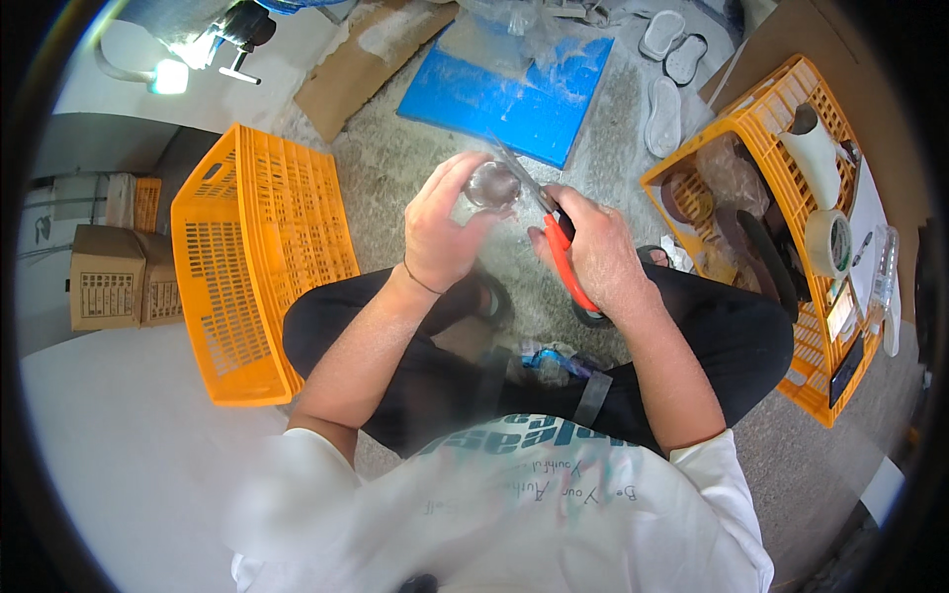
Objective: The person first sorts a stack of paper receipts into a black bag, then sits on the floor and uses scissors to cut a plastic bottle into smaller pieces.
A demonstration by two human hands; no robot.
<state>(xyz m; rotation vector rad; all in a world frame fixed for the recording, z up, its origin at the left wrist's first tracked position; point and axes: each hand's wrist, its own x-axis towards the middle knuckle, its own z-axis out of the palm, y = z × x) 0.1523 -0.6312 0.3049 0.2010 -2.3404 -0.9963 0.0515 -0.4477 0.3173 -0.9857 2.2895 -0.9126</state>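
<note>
My left hand [445, 225] is closed, thumb and fingers pinching a small round, glossy, see-through grey piece [491, 186] by its left side. It looks like a clear cup or dome; its exact kind does not show. In my right hand [605, 252] is a pair of scissors [560, 259] with red and black handles. Its metal blades point up and to the left, passing along the right edge of the round piece. Whether the blades touch it, I cannot tell. Both hands are held in front of me, above the floor between my knees.
A dusty blue board [509, 91] and cardboard [371, 64] lie ahead. Yellow crates stand left [262, 267] and right [751, 128]; the right one carries a tape roll [828, 243] and a phone [846, 373]. White shoe-shaped pieces [661, 117] lie at the far right. A lamp [170, 77] shines at far left.
</note>
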